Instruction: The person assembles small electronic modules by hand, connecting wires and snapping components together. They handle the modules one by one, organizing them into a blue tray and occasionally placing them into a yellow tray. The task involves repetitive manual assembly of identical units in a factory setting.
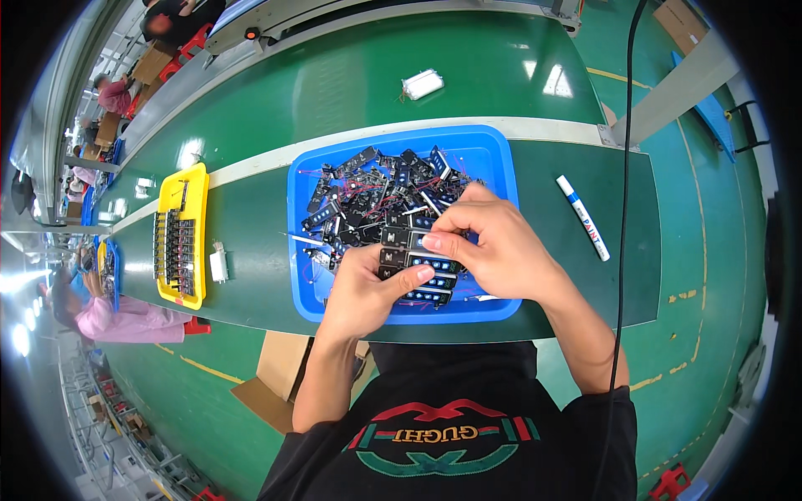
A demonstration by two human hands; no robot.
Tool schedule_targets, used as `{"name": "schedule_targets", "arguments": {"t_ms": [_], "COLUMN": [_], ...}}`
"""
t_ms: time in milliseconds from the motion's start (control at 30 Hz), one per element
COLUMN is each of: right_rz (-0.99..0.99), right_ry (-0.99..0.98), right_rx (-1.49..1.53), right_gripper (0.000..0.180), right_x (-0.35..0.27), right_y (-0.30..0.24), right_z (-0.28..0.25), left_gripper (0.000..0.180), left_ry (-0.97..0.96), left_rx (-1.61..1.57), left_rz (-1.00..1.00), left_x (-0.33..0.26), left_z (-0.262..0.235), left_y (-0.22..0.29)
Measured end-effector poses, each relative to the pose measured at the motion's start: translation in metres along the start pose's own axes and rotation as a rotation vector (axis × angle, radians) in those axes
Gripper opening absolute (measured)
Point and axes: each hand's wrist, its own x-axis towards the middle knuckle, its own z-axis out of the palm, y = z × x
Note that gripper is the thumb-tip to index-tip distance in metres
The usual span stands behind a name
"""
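Observation:
My left hand (368, 292) is closed round a small stack of black electronic modules (396, 256), each a narrow strip with blue-white marks. My right hand (494, 242) pinches the right end of the top module, thumb in front. Its other fingers curl behind and hide part of the stack. Both hands are over the near part of a blue tray (499, 167). A tangled heap of loose black modules with thin red wires (368, 196) fills the tray beneath and beyond them.
A white paint marker with a blue band (585, 219) lies on the green table to the right. At left, a yellow tray (199, 238) holds lined-up modules beside a white pack (219, 263). Another white pack (423, 84) lies beyond. A black cable (626, 167) hangs at right.

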Motion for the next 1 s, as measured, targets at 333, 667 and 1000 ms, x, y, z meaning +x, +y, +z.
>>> {"name": "schedule_targets", "arguments": {"t_ms": [333,667,1000], "right_rz": [0.056,-0.122,0.289], "right_ry": [0.119,0.009,-0.072], "right_rx": [0.096,-0.122,0.546], "right_gripper": [0.025,0.022,0.017], "right_x": [0.007,-0.001,-0.001], "right_y": [0.011,-0.004,0.008], "right_z": [0.004,0.0,0.008], "left_gripper": [0.025,0.032,0.016], "left_ry": [0.027,-0.03,0.006], "left_rx": [-0.204,-0.185,-0.063], "left_rz": [-0.102,-0.029,0.085], "left_x": [0.004,0.002,-0.002], "left_z": [0.003,-0.001,0.006], "left_y": [0.009,0.004,-0.002]}}
